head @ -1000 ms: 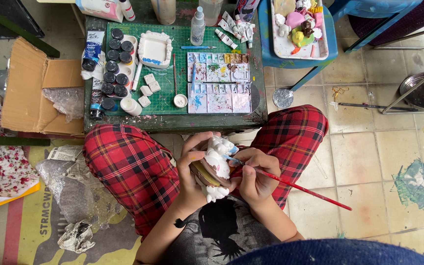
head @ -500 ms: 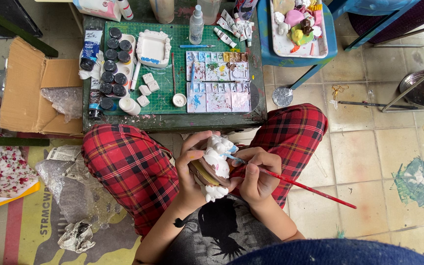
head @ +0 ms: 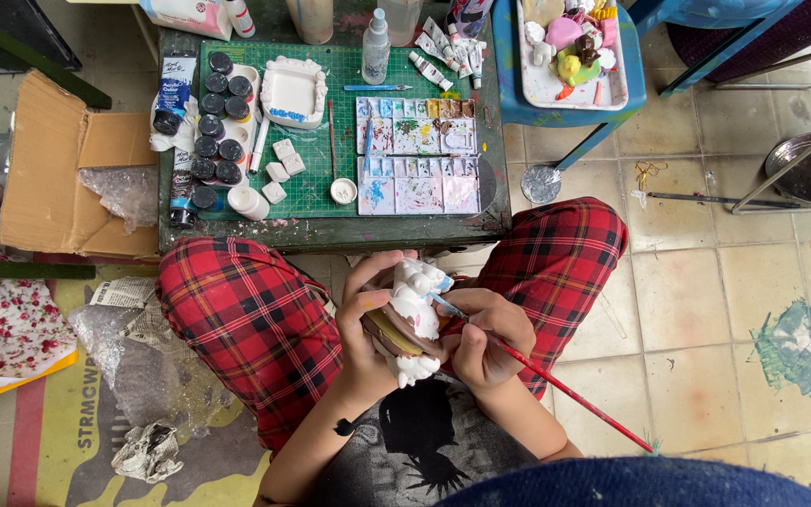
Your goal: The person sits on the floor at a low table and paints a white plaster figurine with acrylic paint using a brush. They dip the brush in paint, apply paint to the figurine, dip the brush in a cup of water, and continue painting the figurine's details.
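Over my lap, my left hand [head: 363,324] grips a white ceramic figurine [head: 413,305] with a brown base, its thumb on the near side and its fingers curled over the top. My right hand [head: 482,336] pinches a red-handled paintbrush [head: 574,399]. The brush tip touches the figurine's upper right side, where there is a light blue patch. The handle slants down to the right past my knee. Red plaid trousers [head: 236,329] cover both of my legs.
A low table with a green cutting mat [head: 316,192] stands in front, holding paint palettes [head: 419,155], dark paint jars [head: 213,141], a white tray [head: 293,92] and paint tubes [head: 443,42]. An open cardboard box [head: 58,169] is on the left. A blue tray of painted figurines [head: 570,47] is at the upper right.
The brush tip has shifted slightly along the figurine's upper right side. Both hands stay in the same place over my lap.
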